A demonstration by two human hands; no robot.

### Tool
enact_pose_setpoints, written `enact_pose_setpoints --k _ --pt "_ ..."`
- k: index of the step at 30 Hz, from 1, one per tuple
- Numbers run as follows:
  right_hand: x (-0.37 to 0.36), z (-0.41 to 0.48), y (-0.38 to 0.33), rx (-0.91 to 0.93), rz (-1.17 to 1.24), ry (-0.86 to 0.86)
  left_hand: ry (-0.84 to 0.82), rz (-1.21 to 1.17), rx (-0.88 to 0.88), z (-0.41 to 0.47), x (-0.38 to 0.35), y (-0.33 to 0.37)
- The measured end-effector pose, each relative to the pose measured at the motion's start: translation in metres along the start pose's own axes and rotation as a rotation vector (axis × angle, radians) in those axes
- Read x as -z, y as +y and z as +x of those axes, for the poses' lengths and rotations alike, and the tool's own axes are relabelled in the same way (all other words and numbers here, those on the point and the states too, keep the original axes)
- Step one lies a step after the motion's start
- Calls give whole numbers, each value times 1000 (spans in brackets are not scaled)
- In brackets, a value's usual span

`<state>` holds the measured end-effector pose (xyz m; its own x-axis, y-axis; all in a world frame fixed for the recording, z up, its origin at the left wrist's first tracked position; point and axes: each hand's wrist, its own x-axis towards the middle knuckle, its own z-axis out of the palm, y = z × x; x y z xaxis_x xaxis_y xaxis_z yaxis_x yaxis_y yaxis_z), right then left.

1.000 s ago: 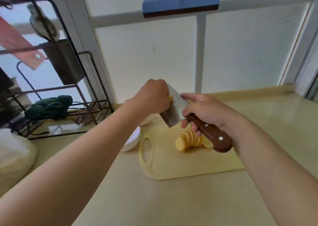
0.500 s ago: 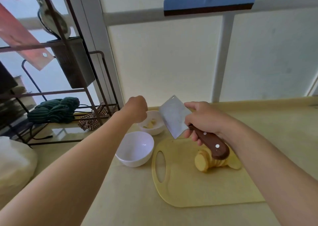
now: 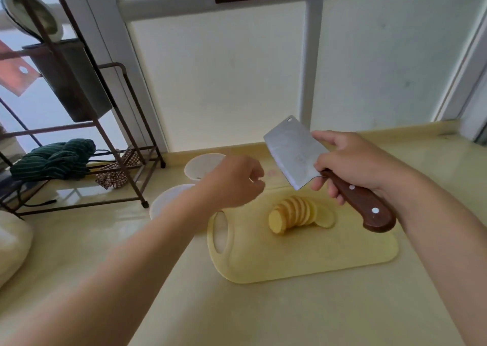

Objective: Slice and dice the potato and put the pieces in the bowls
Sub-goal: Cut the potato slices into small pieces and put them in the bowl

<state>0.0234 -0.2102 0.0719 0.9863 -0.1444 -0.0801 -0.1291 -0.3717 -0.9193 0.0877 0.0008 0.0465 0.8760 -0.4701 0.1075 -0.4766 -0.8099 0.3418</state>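
Note:
A row of fanned potato slices (image 3: 292, 214) lies on the pale yellow cutting board (image 3: 303, 256). My right hand (image 3: 353, 164) grips the brown handle of a cleaver (image 3: 290, 153), held raised above the board's far edge with the blade pointing up and left. My left hand (image 3: 234, 181) hovers left of the blade, over the board's far left corner, fingers loosely curled with nothing seen in them. Two white bowls stand left of the board: the far bowl (image 3: 201, 165) and the near bowl (image 3: 168, 200), both partly hidden behind my left arm.
A dark metal rack (image 3: 126, 145) stands at the left with a green cloth (image 3: 52, 158) and a checked cloth (image 3: 116, 174) on its lowest shelf. A white bag (image 3: 11, 245) lies at the left edge. The window wall runs close behind the counter.
My left hand left the cleaver blade, went over the far bowl, and has now come back right toward the board. The cleaver stays raised in my right hand.

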Motion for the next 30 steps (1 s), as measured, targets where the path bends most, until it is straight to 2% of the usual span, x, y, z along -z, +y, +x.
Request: enact_pose_setpoints --k 3,6,21,26,30 --pt "14 -15 11 -10 15 19 -86 -6 -14 -24 -25 10" --pt "22 -27 19 -19 26 19 -120 -90 45 -39 -41 11" --pt "28 -59 26 -20 19 25 5 -216 79 -56 -49 10" --pt "23 -68 26 -22 -7 7 -64 -118 64 -69 -47 -2" --pt "7 -76 21 -2 -78 -71 -77 -3 101 -76 -53 -8"
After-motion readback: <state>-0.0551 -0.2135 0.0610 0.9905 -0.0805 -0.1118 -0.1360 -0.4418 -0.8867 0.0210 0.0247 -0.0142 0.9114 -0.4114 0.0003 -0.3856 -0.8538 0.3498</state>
